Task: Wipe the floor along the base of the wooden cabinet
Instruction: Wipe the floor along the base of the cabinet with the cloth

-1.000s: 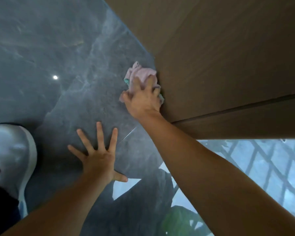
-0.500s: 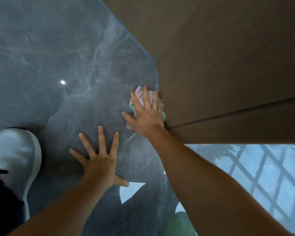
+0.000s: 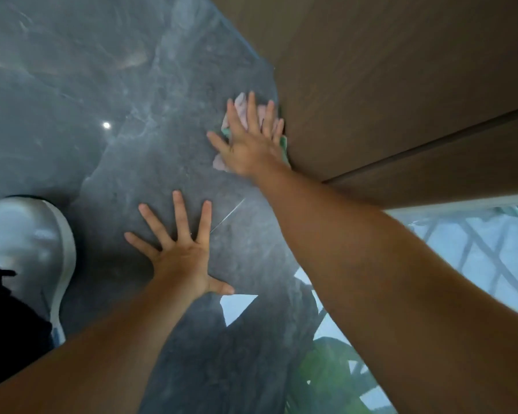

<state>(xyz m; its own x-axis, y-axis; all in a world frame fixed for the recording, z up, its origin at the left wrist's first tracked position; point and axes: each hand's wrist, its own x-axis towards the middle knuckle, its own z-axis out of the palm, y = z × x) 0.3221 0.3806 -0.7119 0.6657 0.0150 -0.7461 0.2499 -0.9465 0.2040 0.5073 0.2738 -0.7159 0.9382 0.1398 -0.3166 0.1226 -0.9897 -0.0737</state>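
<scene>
A crumpled pink cloth with a green edge (image 3: 241,110) lies on the dark grey marble floor (image 3: 132,100), right against the base of the brown wooden cabinet (image 3: 386,85). My right hand (image 3: 250,141) presses flat on the cloth with fingers spread, its little finger touching the cabinet face; most of the cloth is hidden under the palm. My left hand (image 3: 180,249) rests flat on the bare floor nearer to me, fingers splayed, holding nothing.
A white shoe (image 3: 27,249) stands on the floor at the left, above dark trouser fabric. The glossy floor reflects a window grille and green leaves at the lower right (image 3: 476,264). A thin pale scratch or line (image 3: 228,215) runs between my hands.
My right hand slid the cloth toward me along the cabinet base, then away again a little; its fingers have flattened and spread. My left hand has stayed planted.
</scene>
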